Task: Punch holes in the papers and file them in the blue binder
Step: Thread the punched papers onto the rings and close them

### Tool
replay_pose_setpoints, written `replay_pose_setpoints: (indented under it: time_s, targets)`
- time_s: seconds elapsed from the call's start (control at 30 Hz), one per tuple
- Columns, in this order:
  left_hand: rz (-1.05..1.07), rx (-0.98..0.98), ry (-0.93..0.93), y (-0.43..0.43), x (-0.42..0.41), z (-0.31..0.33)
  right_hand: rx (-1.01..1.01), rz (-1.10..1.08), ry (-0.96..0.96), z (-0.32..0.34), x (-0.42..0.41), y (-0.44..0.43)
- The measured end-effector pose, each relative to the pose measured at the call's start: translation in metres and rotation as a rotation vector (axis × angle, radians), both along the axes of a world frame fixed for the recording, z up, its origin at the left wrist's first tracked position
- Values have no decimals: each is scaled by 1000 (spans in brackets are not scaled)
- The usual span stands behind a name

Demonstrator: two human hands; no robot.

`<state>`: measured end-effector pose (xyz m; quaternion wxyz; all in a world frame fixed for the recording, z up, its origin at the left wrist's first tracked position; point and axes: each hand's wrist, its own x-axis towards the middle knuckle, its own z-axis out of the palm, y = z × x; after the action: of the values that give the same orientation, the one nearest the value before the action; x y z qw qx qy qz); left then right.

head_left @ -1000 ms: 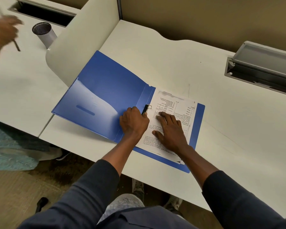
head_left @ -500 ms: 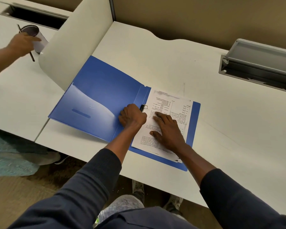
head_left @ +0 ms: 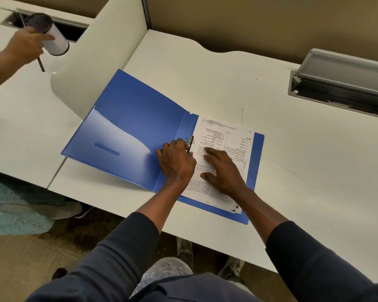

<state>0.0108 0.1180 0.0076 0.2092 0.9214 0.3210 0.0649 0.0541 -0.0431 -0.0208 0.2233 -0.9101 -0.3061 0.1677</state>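
Papers [head_left: 225, 136] lie on the right half of the blue binder [head_left: 135, 118], which is spread open flat on the white desk [head_left: 205, 79], near its front edge. The left side of the stack sits against the ring clip [head_left: 190, 141] at the spine, so I judge that the holes are already punched and the sheets are now being put on the rings.

The right hand [head_left: 224, 171] is flat on the printed page, fingers straight and a little spread, holding nothing. It presses the stack down, probably so that the sheets do not slide while the ring clip is worked. The left hand [head_left: 176, 159] is at the spine with fingers curled, and thumb and first finger seem to pinch the ring clip; the fingertips themselves are hidden.

Next the rings probably must close through every sheet.

On the neighbouring desk, far left, another person's hand [head_left: 24, 47] holds a tilted cup [head_left: 50, 38] and a pen [head_left: 41, 65].
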Motion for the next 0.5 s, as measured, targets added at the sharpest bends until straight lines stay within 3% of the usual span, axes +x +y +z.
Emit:
replay_pose_setpoints:
  time_s: [0.2, 0.37, 0.5]
  targets:
    - [-142, 91, 15, -15, -24, -14, 39, -3, 29, 4, 9, -4]
    - [-158, 116, -182, -15, -53, -18, 76, -24, 54, 5, 12, -1]
    - [-117, -5, -194, 0, -74, -24, 8, 57, -22, 1, 15, 5]
